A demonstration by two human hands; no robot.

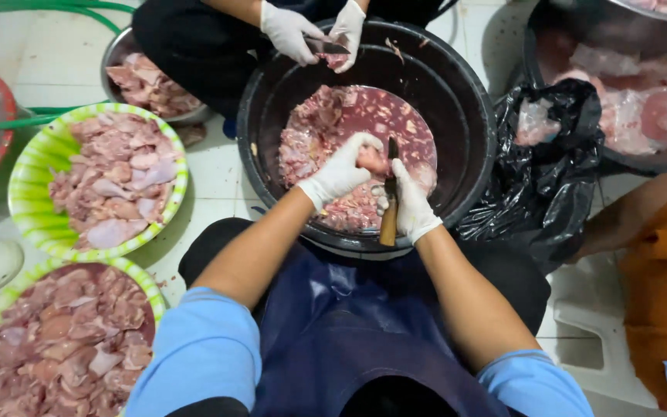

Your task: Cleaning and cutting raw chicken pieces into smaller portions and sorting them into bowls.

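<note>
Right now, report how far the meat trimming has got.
Done: cut pieces fill two green-striped plastic baskets. In hand: left hand grips a raw pink meat piece, right hand holds the wooden-handled knife. Left: more meat sits in the black round tub.

Both the left hand (339, 171) and the right hand (411, 205) are wearing white gloves, the right one gripping a knife (390, 202) with a tan wooden handle and dark blade. Pink and red meat pieces (326, 131) are sitting in a black tub (468, 116). The two baskets (28, 174) at the side are showing green and white stripes, and the sleeves (202, 347) are showing light blue.
</note>
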